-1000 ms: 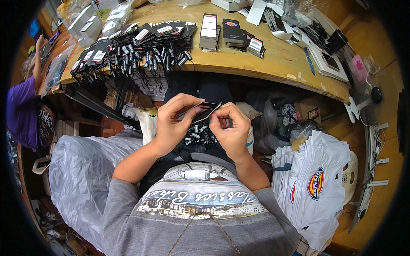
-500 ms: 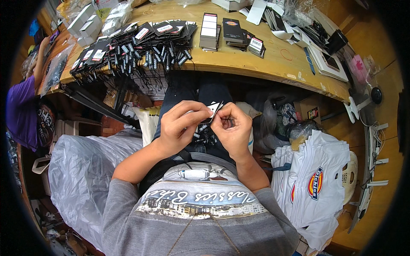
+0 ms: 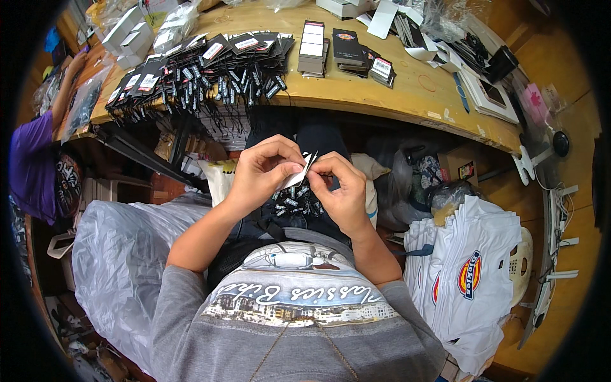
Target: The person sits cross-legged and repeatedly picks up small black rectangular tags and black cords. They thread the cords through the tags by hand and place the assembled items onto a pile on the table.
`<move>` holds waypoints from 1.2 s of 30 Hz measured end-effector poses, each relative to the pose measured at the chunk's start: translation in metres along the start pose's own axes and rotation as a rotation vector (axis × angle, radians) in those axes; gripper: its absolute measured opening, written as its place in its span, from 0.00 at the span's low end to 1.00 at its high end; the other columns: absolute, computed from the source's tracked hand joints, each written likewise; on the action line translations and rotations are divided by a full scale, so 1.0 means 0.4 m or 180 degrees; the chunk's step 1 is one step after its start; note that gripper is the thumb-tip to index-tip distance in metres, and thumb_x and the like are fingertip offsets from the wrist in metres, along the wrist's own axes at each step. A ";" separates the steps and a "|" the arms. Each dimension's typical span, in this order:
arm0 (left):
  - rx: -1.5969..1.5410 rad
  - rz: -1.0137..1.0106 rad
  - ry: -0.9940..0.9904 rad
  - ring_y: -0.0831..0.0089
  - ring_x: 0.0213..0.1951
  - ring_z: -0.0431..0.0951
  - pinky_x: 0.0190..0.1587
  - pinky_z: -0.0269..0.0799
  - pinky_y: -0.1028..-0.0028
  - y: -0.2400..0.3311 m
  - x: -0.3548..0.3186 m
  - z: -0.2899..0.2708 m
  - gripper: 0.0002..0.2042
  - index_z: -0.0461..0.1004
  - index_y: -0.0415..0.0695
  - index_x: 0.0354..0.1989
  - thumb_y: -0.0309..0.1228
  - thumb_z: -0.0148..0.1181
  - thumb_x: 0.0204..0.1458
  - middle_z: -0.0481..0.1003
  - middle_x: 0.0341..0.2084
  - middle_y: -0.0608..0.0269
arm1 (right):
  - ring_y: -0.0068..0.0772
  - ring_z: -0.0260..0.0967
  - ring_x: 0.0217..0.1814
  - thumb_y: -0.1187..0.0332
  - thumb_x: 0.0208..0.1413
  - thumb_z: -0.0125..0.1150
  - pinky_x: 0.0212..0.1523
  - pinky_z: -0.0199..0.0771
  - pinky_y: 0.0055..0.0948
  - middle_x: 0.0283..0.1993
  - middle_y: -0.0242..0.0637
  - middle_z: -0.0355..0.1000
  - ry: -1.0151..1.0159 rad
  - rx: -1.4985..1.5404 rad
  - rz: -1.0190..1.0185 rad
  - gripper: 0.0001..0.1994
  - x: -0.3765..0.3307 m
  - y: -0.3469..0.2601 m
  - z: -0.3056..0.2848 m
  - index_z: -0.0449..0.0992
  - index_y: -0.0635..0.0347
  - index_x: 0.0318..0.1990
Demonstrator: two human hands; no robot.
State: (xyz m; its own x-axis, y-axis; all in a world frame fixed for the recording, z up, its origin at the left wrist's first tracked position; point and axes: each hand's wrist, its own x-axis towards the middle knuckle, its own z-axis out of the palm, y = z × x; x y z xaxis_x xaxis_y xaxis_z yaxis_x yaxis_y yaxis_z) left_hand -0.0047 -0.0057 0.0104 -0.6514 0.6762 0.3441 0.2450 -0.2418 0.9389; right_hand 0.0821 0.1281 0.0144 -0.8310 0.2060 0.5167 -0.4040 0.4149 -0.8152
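Note:
Above my lap, my left hand (image 3: pixel 262 173) pinches a few hang tags (image 3: pixel 296 179), thumb against the white face and fingers behind. My right hand (image 3: pixel 342 190) is closed at the right edge of the same tags, thumb and fingertip together on it. A cord between those fingertips is too small to make out. The tags are tilted and slightly fanned at the top. Below them, several black tag strings with small light-lettered seals (image 3: pixel 298 202) lie on my dark trousers.
On the wooden table (image 3: pixel 407 105), strung black hang tags (image 3: pixel 248 60) form a pile, seals dangling over the edge. Tag stacks (image 3: pixel 312 48) stand mid-table. A plastic bag (image 3: pixel 121 267) is at left, folded white T-shirts (image 3: pixel 461 274) at right. Another person's purple sleeve (image 3: pixel 32 153) shows far left.
Both hands have shifted slightly left, and the tags have turned to show more of a white face. More seals on my lap are uncovered.

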 end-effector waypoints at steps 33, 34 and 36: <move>-0.0534 -0.0322 0.0208 0.81 0.29 0.68 0.33 0.64 0.82 0.043 0.007 0.011 0.03 0.70 0.35 0.28 0.21 0.52 0.44 0.69 0.26 0.65 | 0.28 0.69 0.27 0.79 0.44 0.54 0.29 0.70 0.20 0.29 0.42 0.69 0.0022 0.2404 0.1075 0.07 -0.007 0.046 -0.070 0.69 0.68 0.33; -0.0373 -0.0374 0.0126 0.81 0.29 0.68 0.32 0.64 0.83 0.034 0.008 0.014 0.04 0.71 0.35 0.27 0.20 0.53 0.42 0.69 0.26 0.65 | 0.28 0.69 0.27 0.79 0.44 0.54 0.28 0.70 0.19 0.28 0.41 0.69 0.0085 0.2321 0.1023 0.07 -0.006 0.038 -0.066 0.69 0.68 0.33; -0.0181 -0.0300 0.0070 0.82 0.29 0.68 0.32 0.64 0.83 0.037 0.010 0.024 0.04 0.72 0.35 0.27 0.20 0.53 0.42 0.69 0.26 0.65 | 0.27 0.69 0.25 0.78 0.44 0.55 0.27 0.69 0.18 0.26 0.40 0.70 0.0188 0.2135 0.0932 0.06 -0.009 0.028 -0.063 0.69 0.68 0.32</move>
State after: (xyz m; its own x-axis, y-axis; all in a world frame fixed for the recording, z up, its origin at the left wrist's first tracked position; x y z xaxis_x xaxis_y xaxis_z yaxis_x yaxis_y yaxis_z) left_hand 0.0030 0.0001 0.0255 -0.6854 0.6825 0.2538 0.1412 -0.2174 0.9658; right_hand 0.0900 0.1543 0.0101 -0.9264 0.2807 0.2510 -0.3316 -0.2921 -0.8971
